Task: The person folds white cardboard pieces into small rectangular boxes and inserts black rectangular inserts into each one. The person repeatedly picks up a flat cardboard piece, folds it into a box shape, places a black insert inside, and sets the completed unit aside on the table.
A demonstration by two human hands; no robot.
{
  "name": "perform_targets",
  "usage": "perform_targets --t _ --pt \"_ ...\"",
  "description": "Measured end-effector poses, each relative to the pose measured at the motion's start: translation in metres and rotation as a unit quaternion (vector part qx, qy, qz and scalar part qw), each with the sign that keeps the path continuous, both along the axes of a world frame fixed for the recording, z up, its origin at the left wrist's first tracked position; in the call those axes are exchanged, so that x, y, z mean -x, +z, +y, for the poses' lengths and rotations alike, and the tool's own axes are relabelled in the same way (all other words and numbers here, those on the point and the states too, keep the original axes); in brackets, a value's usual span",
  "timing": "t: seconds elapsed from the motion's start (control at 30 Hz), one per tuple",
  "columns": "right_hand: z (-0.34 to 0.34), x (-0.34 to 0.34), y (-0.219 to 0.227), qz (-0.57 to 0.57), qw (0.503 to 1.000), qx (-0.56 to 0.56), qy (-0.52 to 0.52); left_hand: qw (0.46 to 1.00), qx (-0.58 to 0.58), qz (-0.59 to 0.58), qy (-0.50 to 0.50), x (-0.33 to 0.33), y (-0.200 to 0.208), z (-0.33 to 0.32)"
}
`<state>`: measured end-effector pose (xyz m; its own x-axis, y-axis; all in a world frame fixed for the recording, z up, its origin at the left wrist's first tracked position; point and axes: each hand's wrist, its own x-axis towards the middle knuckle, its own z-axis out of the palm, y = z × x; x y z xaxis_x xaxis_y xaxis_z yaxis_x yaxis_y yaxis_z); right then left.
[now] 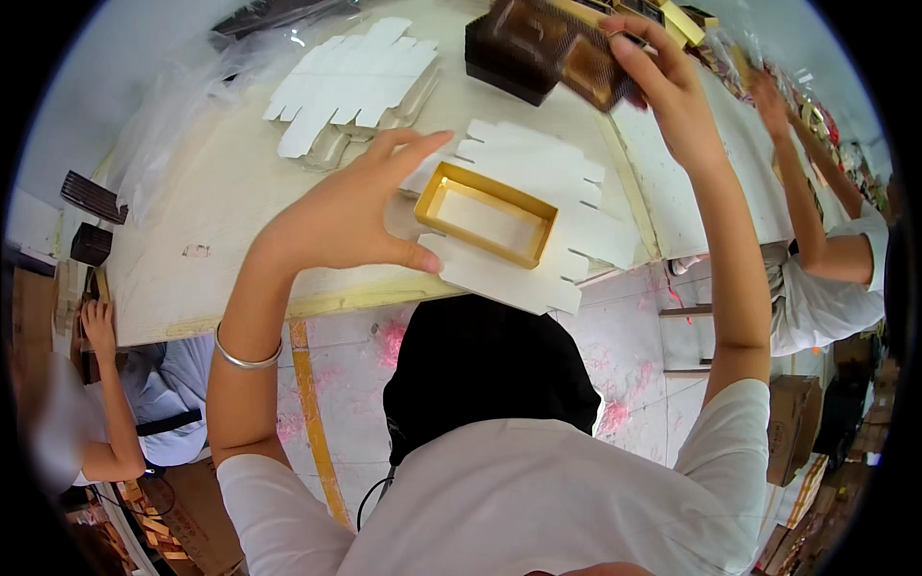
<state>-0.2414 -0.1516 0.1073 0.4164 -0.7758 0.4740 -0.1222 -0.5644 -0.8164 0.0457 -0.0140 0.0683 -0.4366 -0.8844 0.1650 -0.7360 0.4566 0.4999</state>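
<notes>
A shallow gold box with a white inside lies open-topped on flat white card blanks near the table's front edge. Just left of it, my left hand is open, thumb and fingers spread apart, holding nothing. At the far side my right hand pinches the right end of a dark brown plastic tray with moulded hollows. That tray is tilted above a stack of dark trays, partly covering it; I cannot tell whether the two touch.
Another pile of white card blanks lies at the back left beside clear plastic film. Dark trays sit at the table's left end, near a co-worker's hand. On the right, another person's arms reach over gold boxes and wrappings.
</notes>
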Motion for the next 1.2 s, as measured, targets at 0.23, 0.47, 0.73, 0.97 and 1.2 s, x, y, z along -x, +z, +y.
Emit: perform_targets --t 0.23,0.47,0.73,0.97,1.2 --pt "0.048 0.025 -0.021 0.179 0.935 -0.269 0.147 0.996 -0.056 0.056 0.034 0.026 -0.027 -0.003" --pt "0.061 0.009 -0.050 0.356 0.929 0.066 0.072 0.993 -0.042 0.095 0.062 0.061 -0.031 0.011" --pt "0.054 0.030 -0.029 0.309 0.912 0.161 0.216 0.983 -0.102 0.126 0.082 0.054 -0.026 0.013" --pt "0.067 0.029 -0.055 0.372 0.785 0.477 0.132 0.981 -0.118 0.141 0.067 0.052 -0.027 0.006" --pt "0.083 0.028 -0.055 0.453 0.832 0.266 0.179 0.982 -0.097 0.151 0.060 0.048 -0.031 0.007"
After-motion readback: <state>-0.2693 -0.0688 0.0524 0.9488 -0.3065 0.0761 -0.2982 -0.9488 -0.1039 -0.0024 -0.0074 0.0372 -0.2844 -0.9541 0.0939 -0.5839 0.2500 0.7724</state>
